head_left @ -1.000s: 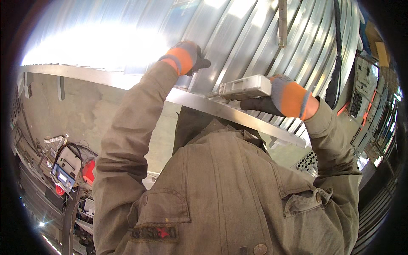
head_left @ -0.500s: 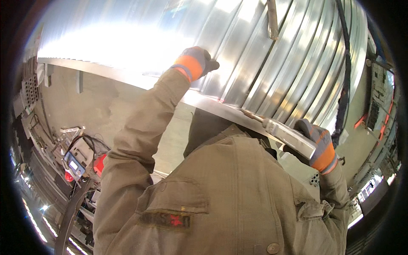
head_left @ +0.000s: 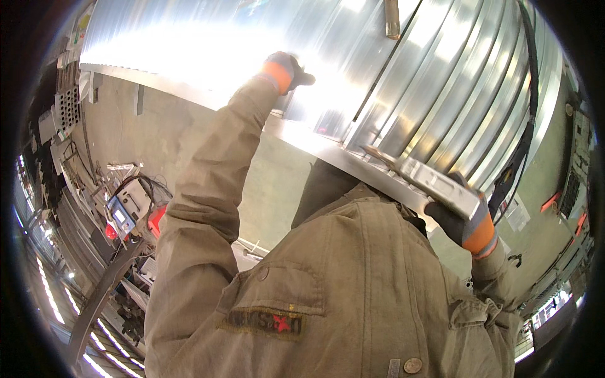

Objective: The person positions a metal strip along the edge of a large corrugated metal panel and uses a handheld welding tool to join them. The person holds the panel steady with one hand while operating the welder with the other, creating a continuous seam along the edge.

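A wide silvery sheet-metal panel made of long ribbed strips [head_left: 435,94] spreads across the top of the view. My left hand [head_left: 285,73], in a grey and orange glove, lies at the panel over its bright, glare-washed part. Its thumb sticks out to the right, and the other fingers are partly hidden. At the panel's near edge, my gloved right hand [head_left: 467,217] grips a silver welding gun [head_left: 440,187]. Its slim nozzle points left toward the ends of the strips. A dark gap [head_left: 377,88] runs between two strips, just beyond the nozzle.
A metal bar [head_left: 392,19] lies on the panel at the top. Black cable [head_left: 529,69] hangs over its right side. On the floor at left stand a device with a lit screen [head_left: 120,214], a red helmet-like object [head_left: 157,220] and coiled cables. Metal stock [head_left: 68,104] is stacked farther left.
The whole view has shifted slightly. My left hand appears a little higher and farther left. The welding gun has moved up over the panel's edge, still in my right hand.
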`<state>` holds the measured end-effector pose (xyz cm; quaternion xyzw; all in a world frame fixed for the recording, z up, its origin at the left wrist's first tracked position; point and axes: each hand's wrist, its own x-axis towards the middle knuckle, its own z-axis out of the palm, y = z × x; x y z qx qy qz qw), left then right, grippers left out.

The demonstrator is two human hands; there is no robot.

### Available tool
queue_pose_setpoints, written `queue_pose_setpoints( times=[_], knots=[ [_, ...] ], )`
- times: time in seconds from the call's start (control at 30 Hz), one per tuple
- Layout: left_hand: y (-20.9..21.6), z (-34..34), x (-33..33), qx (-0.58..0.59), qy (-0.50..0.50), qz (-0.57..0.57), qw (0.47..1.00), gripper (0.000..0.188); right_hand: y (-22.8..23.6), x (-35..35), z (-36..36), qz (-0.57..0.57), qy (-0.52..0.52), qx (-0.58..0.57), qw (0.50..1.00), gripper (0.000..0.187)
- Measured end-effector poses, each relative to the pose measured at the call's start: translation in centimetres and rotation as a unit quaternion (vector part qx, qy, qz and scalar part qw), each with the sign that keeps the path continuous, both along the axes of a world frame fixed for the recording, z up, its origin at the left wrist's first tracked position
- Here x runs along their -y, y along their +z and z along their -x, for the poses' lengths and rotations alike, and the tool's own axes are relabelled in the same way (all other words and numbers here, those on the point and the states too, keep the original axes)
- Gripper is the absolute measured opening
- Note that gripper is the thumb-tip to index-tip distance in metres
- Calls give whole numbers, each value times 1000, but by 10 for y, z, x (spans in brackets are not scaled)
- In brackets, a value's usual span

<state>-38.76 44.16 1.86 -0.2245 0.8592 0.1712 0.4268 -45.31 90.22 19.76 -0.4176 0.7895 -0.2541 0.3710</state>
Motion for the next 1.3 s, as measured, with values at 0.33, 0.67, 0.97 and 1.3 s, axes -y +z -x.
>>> queue_pose_setpoints(
  times=[0.33,0.67,0.97,1.3],
  knots=[
    [-18,-8,14,9,107,-81,991,53,-41,141,25,-32,25,179,983,43],
    [-22,-4,17,45,102,-103,988,55,-91,171,35,20,34,329,944,46],
    [-21,-7,15,16,76,-99,992,56,-95,183,39,-64,95,284,952,45],
    [-21,-12,13,-58,40,-65,995,58,-110,173,39,-39,117,230,965,48]
  ],
)
